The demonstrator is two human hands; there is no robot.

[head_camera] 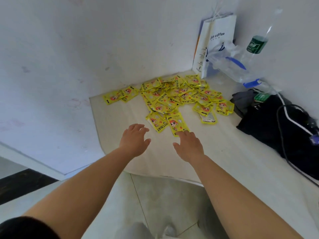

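Note:
Several yellow snack packets [174, 95] with a cartoon figure lie scattered in a loose pile on a white table [215, 152] set in a corner. Two of them lie apart at the far left [119, 95]. The nearest packet [176, 124] lies under the fingertips of my right hand [189, 145], which touches its near edge with fingers stretched out. My left hand [135, 139] hovers with fingers spread just left of another near packet [156, 122] and holds nothing.
A white paper coffee bag [217, 38] stands against the back wall. Beside it hangs a clear plastic bag [229, 62] and a bottle with a green label [257, 44]. A black bag with cables [279, 128] lies at the table's right. Walls close the left and back.

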